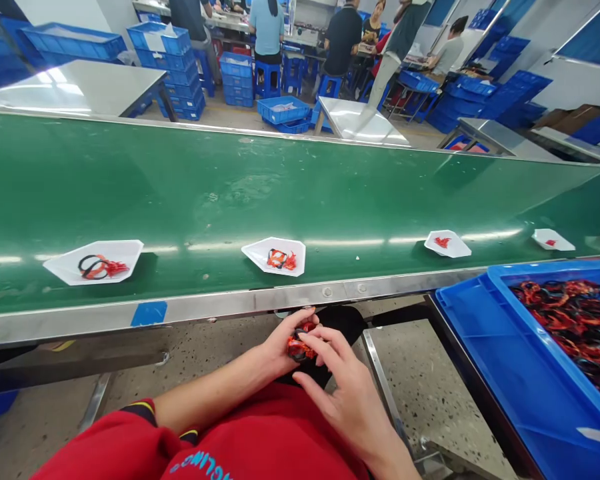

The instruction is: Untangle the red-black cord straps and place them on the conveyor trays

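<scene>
Head camera looks down at two bare hands. The left hand [283,343] curls around a small bundle of red and black cord [299,348], and the right hand [337,387] presses on it from above with its fingers spread. The bundle sits between the hands, just below the shiny steel edge [230,300] of a smooth green conveyor belt [230,193]. Flat white five-sided trays [257,252] lie on the belt. Nearby, a ridged blue plastic crate [505,333] holds a heap of red and black cords [565,320].
</scene>
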`<state>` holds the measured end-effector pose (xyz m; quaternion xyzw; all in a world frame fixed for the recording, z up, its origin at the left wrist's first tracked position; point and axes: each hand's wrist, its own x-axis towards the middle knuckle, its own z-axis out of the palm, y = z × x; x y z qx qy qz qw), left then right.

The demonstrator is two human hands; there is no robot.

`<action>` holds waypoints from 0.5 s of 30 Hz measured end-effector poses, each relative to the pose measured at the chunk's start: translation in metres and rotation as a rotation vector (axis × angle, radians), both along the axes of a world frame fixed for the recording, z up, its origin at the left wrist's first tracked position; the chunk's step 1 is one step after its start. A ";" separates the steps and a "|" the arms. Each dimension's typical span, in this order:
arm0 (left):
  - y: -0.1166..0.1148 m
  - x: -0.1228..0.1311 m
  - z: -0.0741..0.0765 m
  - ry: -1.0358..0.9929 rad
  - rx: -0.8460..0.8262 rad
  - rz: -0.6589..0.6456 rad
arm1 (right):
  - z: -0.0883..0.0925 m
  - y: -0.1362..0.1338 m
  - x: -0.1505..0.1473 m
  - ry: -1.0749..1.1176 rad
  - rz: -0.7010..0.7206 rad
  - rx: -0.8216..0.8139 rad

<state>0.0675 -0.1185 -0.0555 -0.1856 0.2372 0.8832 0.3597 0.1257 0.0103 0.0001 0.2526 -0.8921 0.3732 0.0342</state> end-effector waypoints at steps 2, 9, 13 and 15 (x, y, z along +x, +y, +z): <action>0.006 0.001 0.001 -0.016 -0.014 0.002 | -0.010 -0.001 0.003 0.017 -0.019 0.002; 0.007 0.007 0.000 -0.008 -0.073 -0.037 | -0.022 0.000 0.004 0.043 -0.188 -0.226; 0.007 0.012 0.003 -0.013 -0.099 -0.126 | -0.024 0.009 0.010 0.082 -0.294 -0.308; 0.007 0.014 0.006 0.013 -0.098 -0.179 | -0.025 0.013 0.011 0.105 -0.345 -0.326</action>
